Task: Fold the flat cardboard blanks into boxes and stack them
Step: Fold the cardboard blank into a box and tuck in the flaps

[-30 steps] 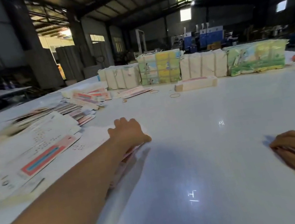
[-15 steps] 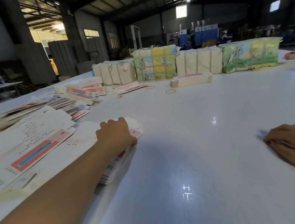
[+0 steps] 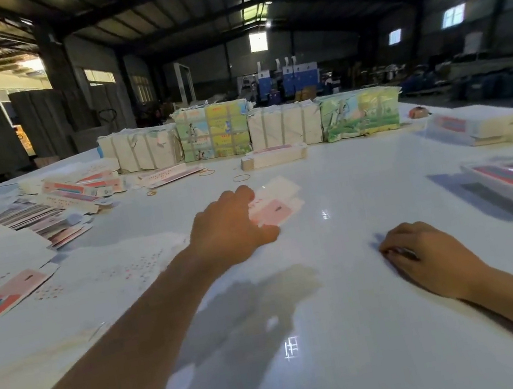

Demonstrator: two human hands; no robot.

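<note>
From my remote seat I see the left hand (image 3: 231, 224) has left the spread blanks (image 3: 4, 269) at nine o'clock, its grip clamped on a small pink-and-white bundle (image 3: 276, 206) over the surface (image 3: 358, 330), seemingly for folding, while the right hand (image 3: 427, 255) rests curled, its fingertips hidden.
</note>
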